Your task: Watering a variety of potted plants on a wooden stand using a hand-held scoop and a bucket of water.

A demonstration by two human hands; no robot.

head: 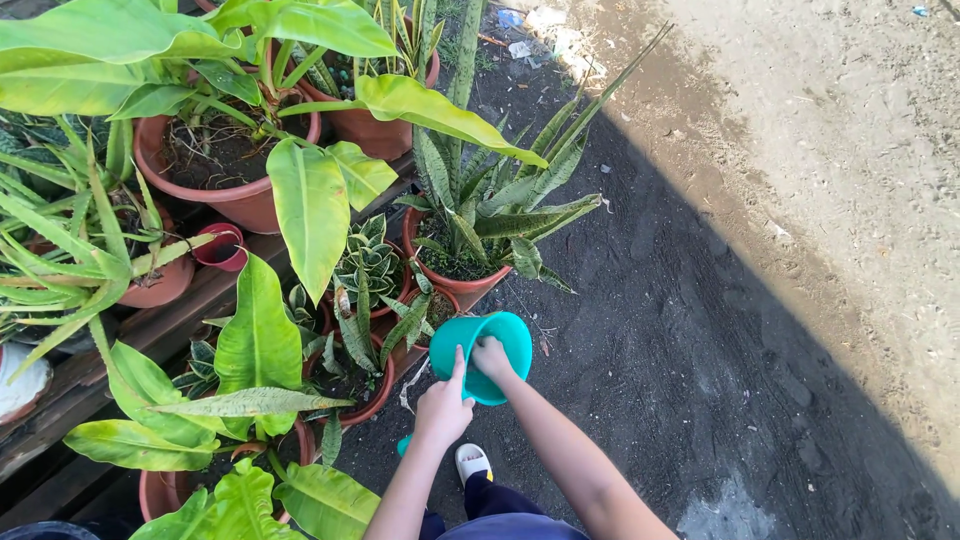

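Observation:
A teal plastic dipper cup [505,338] is tipped toward a small terracotta pot [372,404] holding a striped-leaf plant. My left hand [442,405] grips the cup's side near the rim, thumb up against it. My right hand [490,357] closes on the cup from behind, fingers over its back wall. A bit of teal handle [403,446] shows below my left wrist. Whether water is in the cup is hidden.
Several terracotta pots stand on wooden planks [190,310] to the left: a big pot [235,195] with broad yellow-green leaves and a snake plant pot [455,278]. A small maroon cup [222,247] lies between pots. Dark soil [680,360] spreads right, sunlit ground beyond. My white shoe [472,462] is below.

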